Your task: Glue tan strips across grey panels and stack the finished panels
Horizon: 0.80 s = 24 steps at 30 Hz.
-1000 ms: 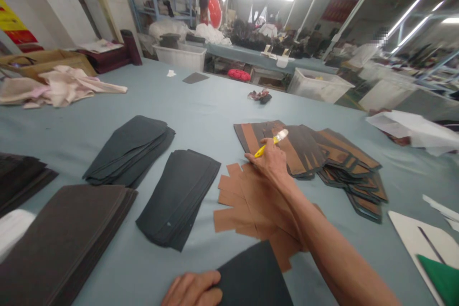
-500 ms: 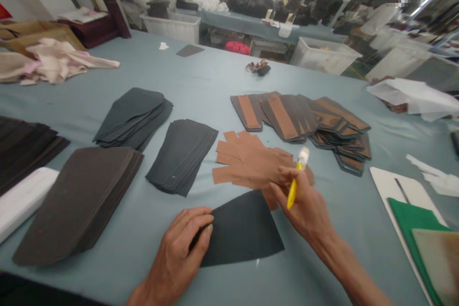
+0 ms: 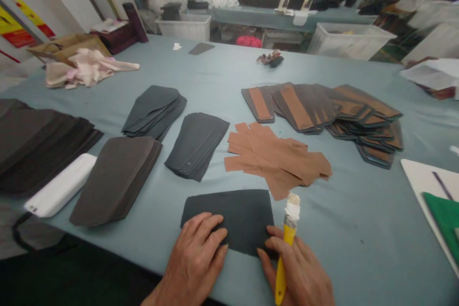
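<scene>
A dark grey-green flat panel (image 3: 233, 210) lies in front of me on the table. My left hand (image 3: 201, 253) rests over its lower left part, fingers bent and pressed together on it, with the thumb near the lower edge. My right hand (image 3: 297, 267) holds a brush (image 3: 289, 234) with a yellow handle, its pale, white-coated bristles pointing up and away. The right thumb and a fingertip also touch the panel's right edge. Just beyond, a loose pile of brown strips (image 3: 272, 153) is spread out.
Stacks of dark panels (image 3: 197, 143) stand left of centre, with a brown-grey stack (image 3: 114, 177) and a white oblong object (image 3: 60, 186) farther left. Dark panels bearing brown strips (image 3: 304, 105) overlap at the back right. A white board (image 3: 419, 181) with green material (image 3: 441, 215) lies at right.
My right hand has come from the brown strips down to the panel's right edge, still holding the brush. The panel has turned slightly, and the left hand now lies farther over it.
</scene>
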Each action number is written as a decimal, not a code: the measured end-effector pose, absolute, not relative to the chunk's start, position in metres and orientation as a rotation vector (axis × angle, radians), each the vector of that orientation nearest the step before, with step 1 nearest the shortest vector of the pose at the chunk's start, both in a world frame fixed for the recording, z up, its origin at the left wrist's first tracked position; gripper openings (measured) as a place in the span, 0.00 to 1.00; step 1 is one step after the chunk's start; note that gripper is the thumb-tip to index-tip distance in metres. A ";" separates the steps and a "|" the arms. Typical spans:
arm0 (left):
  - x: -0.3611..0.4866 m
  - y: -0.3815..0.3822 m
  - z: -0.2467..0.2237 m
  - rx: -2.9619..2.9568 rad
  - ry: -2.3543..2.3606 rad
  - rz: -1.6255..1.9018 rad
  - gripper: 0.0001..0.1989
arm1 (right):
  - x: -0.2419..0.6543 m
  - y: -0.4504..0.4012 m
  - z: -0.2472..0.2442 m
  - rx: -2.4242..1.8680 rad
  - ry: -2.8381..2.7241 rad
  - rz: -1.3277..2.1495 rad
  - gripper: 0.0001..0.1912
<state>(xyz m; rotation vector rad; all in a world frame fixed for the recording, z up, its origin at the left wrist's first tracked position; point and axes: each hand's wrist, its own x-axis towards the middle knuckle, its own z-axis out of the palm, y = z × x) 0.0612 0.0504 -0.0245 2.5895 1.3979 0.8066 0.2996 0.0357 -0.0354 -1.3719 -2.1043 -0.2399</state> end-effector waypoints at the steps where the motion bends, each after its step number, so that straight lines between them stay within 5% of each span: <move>1: 0.060 0.048 -0.026 2.582 1.421 0.811 0.11 | 0.298 0.034 -0.036 -1.358 -2.108 -0.233 0.09; 13: 0.056 0.036 -0.038 2.466 1.449 0.879 0.12 | 0.327 0.009 -0.002 -1.824 -1.528 0.028 0.14; 24: 0.056 0.032 -0.040 2.439 1.463 0.895 0.10 | 0.300 0.034 -0.002 -1.437 -1.595 0.333 0.11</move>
